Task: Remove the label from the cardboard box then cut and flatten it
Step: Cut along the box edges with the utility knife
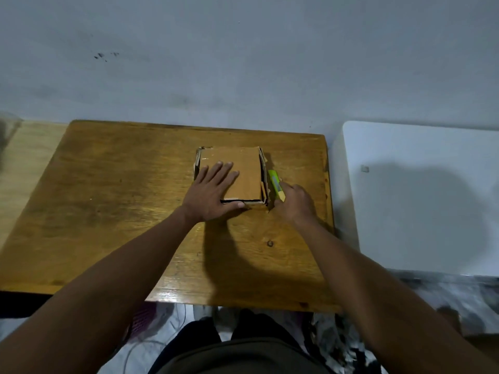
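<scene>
The cardboard box [237, 168] sits toward the far right part of the wooden table [108, 211]. The person's left hand [213, 193] lies flat on top of it, fingers straight and spread — pressing it down. The right hand [294, 203] grips a green utility knife [276, 184], right up against the box's right side. A white table [421, 201] stands just to the right.
</scene>
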